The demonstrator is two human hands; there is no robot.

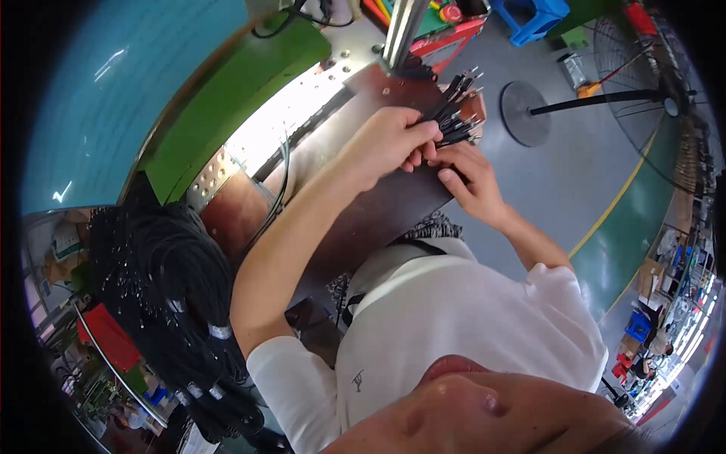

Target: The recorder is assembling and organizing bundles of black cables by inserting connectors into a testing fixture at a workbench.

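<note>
Rn on my remote feed L hand (389,140) curls at the black cable ends (455,135), upper ctr-right of frame, can't tell if clamped on any, R hand (478,181) thumb & fingers apart just below, so loose grip could prob. tangle them.

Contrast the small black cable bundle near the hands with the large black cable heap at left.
The bundle lies by the left hand and right hand; the heap is apart from both. The bundle shows far fewer cables than the heap. Both are black with shiny tips.
</note>
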